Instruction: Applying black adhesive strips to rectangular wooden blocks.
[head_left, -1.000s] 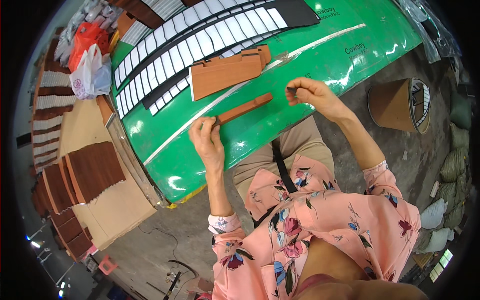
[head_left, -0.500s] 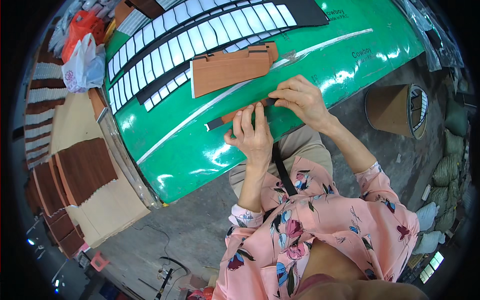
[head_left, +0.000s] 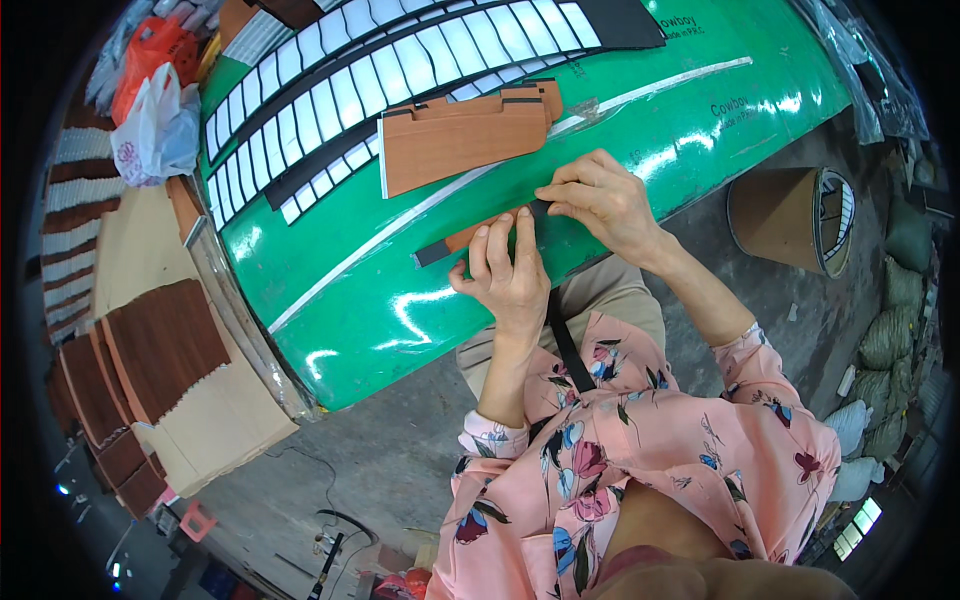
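Note:
A narrow brown strip with black ends lies slantwise on the green tabletop, close to my body. Bent over its middle, my left hand presses it down with the fingertips, holding it in place. The thumb of that hand sits apart, near the strip's left black end. My right hand pinches the black right end between thumb and fingers, which cover part of it. Just beyond the strip rests a stack of flat brown pieces with black tabs along the top.
Farther back, long curved black bands with white panels spread across the table. Bags and dark brown panels on cardboard are at the left. A brown drum-shaped container stands on the floor at right, near several sacks.
The view has shifted slightly. Both hands keep nearly the same grip on the strip, with only small movement of the fingers.

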